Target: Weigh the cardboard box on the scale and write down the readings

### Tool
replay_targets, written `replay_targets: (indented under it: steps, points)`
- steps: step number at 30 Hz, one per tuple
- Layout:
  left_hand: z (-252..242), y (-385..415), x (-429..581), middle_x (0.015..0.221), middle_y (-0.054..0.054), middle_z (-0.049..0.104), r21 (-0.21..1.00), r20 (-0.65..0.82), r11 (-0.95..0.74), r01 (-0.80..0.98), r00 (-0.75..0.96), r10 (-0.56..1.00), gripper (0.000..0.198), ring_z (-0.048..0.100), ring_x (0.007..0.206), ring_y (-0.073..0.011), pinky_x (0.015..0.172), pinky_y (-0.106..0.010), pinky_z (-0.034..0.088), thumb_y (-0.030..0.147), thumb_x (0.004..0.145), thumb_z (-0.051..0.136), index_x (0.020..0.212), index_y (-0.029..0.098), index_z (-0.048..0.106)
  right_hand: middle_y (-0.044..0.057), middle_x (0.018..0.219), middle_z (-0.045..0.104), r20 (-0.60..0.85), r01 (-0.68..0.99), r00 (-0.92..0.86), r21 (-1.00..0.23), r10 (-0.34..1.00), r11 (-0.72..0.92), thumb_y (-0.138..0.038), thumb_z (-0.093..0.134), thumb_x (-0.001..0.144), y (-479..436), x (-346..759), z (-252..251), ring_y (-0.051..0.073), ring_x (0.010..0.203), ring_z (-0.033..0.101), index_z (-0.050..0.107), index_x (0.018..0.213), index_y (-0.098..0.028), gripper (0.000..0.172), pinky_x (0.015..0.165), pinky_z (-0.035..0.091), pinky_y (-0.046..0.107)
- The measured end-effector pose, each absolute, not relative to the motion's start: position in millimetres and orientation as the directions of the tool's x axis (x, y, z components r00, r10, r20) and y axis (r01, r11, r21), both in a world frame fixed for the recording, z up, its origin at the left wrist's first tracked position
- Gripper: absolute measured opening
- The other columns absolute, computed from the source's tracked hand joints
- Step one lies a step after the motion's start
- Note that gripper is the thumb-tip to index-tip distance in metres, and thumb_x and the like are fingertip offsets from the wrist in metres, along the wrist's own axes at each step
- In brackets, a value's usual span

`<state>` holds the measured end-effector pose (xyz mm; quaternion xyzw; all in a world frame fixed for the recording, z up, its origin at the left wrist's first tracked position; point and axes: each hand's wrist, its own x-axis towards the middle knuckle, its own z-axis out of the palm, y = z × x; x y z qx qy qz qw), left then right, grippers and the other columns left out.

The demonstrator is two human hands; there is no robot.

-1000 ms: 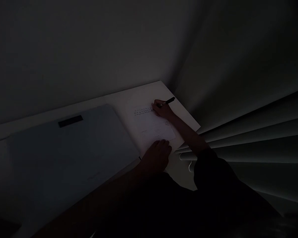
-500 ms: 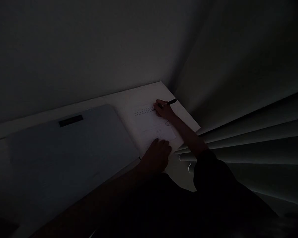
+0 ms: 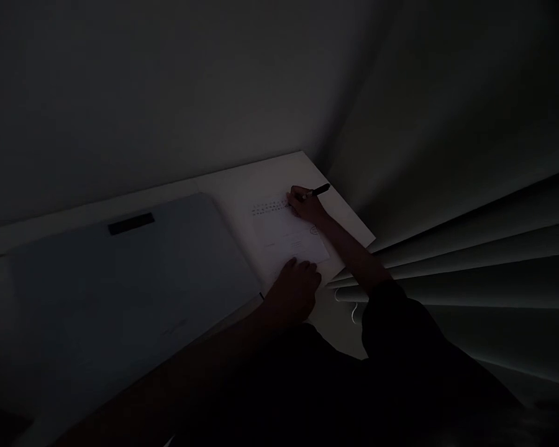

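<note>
The room is very dim. My right hand (image 3: 304,202) is closed round a dark pen (image 3: 321,190), whose tip end is hidden by the fingers at the paper. Under it lies a white sheet of paper (image 3: 289,231) with rows of small handwritten marks near its upper part and a round mark at its right side. My left hand (image 3: 295,288) rests at the lower edge of the sheet, fingers lying on it and slightly bent, holding nothing that I can see.
A large grey-blue flat panel with a dark rectangle (image 3: 130,223), perhaps a desk mat, covers the left of the white table (image 3: 256,172). A wall (image 3: 168,93) runs along the back. Long curtains (image 3: 470,273) hang close to the right edge.
Both hands keep almost the same places, the right still gripping the pen at the row of marks. The view has shifted very slightly.
</note>
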<state>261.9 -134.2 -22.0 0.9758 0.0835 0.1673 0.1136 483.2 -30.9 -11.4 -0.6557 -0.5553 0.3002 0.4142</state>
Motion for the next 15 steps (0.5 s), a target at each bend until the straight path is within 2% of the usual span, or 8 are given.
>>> replay_targets:
  steps: [8,15]
  points:
    - [-22,-134,261,0.129,-0.010,0.066,0.245,0.317,-0.963,0.113,0.929,0.190,0.031,0.060,0.119,-0.0265,0.111,-0.050,0.049,0.014,0.091,0.051,0.119,0.016,0.062,-0.004,0.055,0.044,0.073,0.512,0.214,-0.858,0.974,-0.048,-0.035,0.050,0.099,-33,479,-1,0.008,0.051,0.045,0.038,0.070,-0.020,0.035,0.058,0.038,0.023]
    - [-19,-133,262,0.129,-0.012,0.066,0.242,0.309,-0.963,0.114,0.932,0.188,0.031,0.061,0.118,-0.0282,0.109,-0.051,0.050,0.014,0.091,0.051,0.119,0.014,0.064,-0.005,0.054,0.045,0.032,0.470,0.250,-0.878,0.968,-0.092,-0.046,0.050,0.098,-35,479,-4,0.008,0.049,0.044,0.039,0.073,-0.021,0.038,0.052,0.037,0.021]
